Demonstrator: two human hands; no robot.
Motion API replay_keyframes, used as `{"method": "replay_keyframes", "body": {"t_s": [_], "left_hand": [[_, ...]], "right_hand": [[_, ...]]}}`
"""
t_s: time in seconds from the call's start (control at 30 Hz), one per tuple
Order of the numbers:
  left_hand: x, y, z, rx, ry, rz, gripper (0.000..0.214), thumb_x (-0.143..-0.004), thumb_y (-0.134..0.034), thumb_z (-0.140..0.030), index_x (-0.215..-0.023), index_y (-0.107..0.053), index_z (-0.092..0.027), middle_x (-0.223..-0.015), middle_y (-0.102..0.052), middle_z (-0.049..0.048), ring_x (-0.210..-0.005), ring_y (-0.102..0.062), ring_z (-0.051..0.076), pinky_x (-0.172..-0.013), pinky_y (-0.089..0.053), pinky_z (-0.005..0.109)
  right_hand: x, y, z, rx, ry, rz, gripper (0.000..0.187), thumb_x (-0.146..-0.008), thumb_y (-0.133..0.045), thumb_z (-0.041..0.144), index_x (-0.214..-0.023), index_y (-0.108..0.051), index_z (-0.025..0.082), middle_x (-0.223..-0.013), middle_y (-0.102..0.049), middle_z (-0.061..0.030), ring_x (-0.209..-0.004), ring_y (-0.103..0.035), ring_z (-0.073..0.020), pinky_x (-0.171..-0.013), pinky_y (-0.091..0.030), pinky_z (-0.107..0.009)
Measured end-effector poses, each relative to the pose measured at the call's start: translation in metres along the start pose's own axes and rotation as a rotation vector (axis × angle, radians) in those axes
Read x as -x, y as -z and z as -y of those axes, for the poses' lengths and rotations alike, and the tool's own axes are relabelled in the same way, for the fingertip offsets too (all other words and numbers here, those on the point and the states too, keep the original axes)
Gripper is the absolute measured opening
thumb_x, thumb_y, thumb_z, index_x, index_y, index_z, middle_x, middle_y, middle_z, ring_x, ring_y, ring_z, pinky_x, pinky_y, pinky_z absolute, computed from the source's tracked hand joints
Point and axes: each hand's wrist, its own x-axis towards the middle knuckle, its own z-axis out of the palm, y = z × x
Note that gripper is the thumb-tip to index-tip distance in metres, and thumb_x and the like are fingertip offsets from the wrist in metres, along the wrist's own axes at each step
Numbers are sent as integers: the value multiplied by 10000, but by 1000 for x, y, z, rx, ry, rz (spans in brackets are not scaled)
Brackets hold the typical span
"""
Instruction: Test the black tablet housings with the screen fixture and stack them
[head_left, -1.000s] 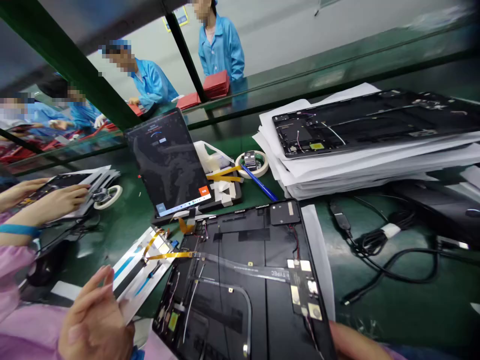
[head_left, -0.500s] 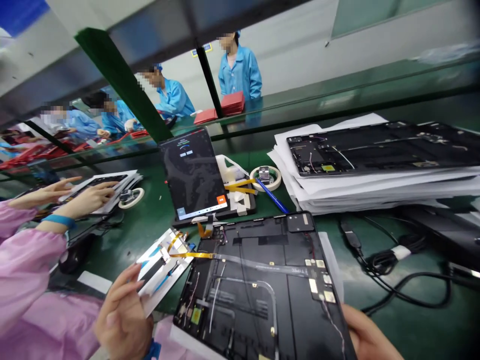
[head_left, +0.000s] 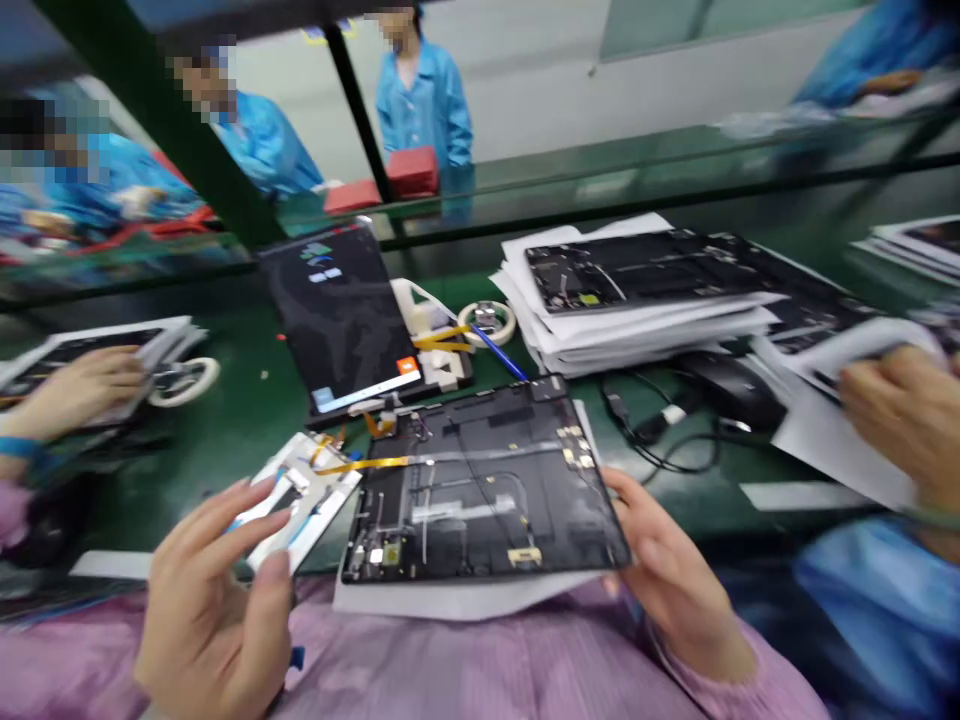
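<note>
An open black tablet [head_left: 480, 490] with bare circuitry and cables lies on a white sheet at the table's near edge, over my lap. My right hand [head_left: 667, 580] grips its right edge, thumb on top. A yellow flex cable [head_left: 367, 464] runs from the tablet to a white board with blue stripes [head_left: 304, 490] on its left. My left hand [head_left: 210, 600] pinches the near end of that board, fingers on top and thumb beneath. Just behind, a lit tablet [head_left: 337, 320] leans on a stand.
A stack of open tablets on white sheets [head_left: 637, 290] sits at the back right, with black cables [head_left: 652, 430], a tape roll [head_left: 487, 322] and a blue pen [head_left: 499, 355] nearby. Co-workers' hands work at the left [head_left: 75, 385] and right [head_left: 900, 420]. Several people in blue coats stand behind the glass.
The view has pulled back and swung right. My right hand has closed on the tablet's right edge, and my left fingers have settled on the white board. A co-worker's hand has appeared at the right.
</note>
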Motion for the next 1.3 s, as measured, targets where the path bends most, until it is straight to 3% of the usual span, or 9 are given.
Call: {"method": "replay_keyframes", "body": {"t_s": [0.07,0.17,0.3,0.43,0.53,0.6,0.73,0.97,1.3], "left_hand": [[-22,-6,-27,124,-77,207,314,-914,-484,-271,-1222,-514,-325,-1298,-543,14,-1221,-504,264,-1065,-399,482],[-57,-44,-63,123,-268,539,351,-945,-484,-325,-1274,-517,-206,-1274,-590,81,-1180,-539,256,-1008,-450,425],[-91,-110,-91,-111,-376,672,357,-956,-473,-336,-1184,-594,-89,-1112,-641,156,-1070,-564,318,-913,-466,455],[-104,-147,-89,-59,-401,775,338,-930,-513,-429,-1019,-657,-137,-961,-669,112,-967,-585,308,-823,-464,418],[-105,-155,-79,101,-377,824,360,-899,-536,-492,-988,-640,-158,-960,-679,85,-922,-602,278,-798,-449,376],[-104,-158,-74,176,-322,868,398,-887,-524,-531,-1004,-623,-163,-964,-681,79,-881,-613,264,-762,-443,353],[-105,-164,-69,262,-225,954,455,-848,-523,-599,-992,-618,-179,-969,-682,70,-867,-616,255,-741,-439,331],[-106,-168,-67,314,-186,964,449,-832,-547,-597,-989,-625,-183,-1002,-683,62,-898,-615,256,-757,-439,333],[-101,-176,-69,295,-230,917,418,-863,-572,-541,-1033,-636,-165,-1025,-691,84,-938,-629,269,-815,-476,367]], "right_hand": [[1,-1,3,68,20,-11,531,-828,-740,443,-1271,-494,283,-880,-624,-8,-598,-597,-113,-522,-464,-200],[9,-2,6,234,43,-24,502,-876,-710,392,-1300,-470,273,-942,-635,-18,-729,-621,-125,-647,-506,-225],[24,-5,6,467,48,-30,482,-907,-679,338,-1324,-451,258,-973,-644,-21,-836,-629,-139,-736,-506,-244],[36,-3,10,735,10,-81,495,-900,-666,380,-1327,-481,209,-847,-643,-7,-688,-610,-140,-616,-498,-241],[38,6,21,1085,75,-218,297,-968,-546,357,-1204,-615,192,-779,-648,-16,-655,-604,-156,-618,-507,-277],[34,15,30,1360,233,-319,258,-991,-485,296,-1151,-659,194,-946,-677,-68,-856,-636,-207,-789,-523,-362],[22,30,39,1733,424,-241,222,-978,-497,228,-1117,-668,199,-1286,-588,-115,-1250,-481,-296,-1019,-402,-501],[13,28,33,1693,514,-209,172,-992,-479,204,-1034,-646,209,-987,-686,-59,-982,-608,-226,-950,-416,-432],[7,34,13,1765,633,-298,209,-971,-492,225,-1037,-689,206,-1066,-689,-65,-995,-619,-233,-849,-466,-392]]}}
